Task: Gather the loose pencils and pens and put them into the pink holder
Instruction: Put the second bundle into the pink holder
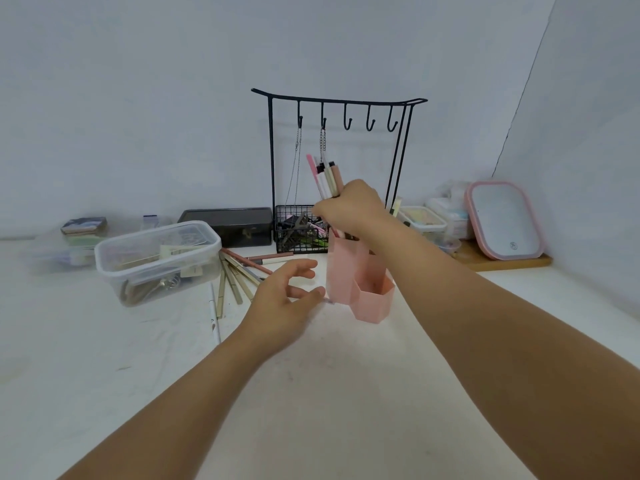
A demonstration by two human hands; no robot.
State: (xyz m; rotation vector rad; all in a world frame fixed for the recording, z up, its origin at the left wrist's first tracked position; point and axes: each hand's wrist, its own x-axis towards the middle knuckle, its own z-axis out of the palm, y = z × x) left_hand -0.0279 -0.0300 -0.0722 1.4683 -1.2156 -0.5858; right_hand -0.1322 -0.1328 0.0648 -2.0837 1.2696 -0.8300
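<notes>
The pink holder [360,282] stands on the white table, a tall part with a lower hexagonal cup in front. My right hand [349,206] is shut on a bundle of pens [327,176], held upright directly above the tall part, their lower ends at its mouth. My left hand [284,299] hovers just left of the holder, fingers spread and holding nothing, fingertips close to its side. Several loose pencils and pens [239,275] lie fanned on the table to the left of the holder.
A clear lidded plastic box [156,261] sits left of the loose pencils. Behind stand a black wire rack with hooks and chains [339,109], its basket [294,230], and a dark box [228,223]. A pink-rimmed mirror [505,220] and small containers sit at the right.
</notes>
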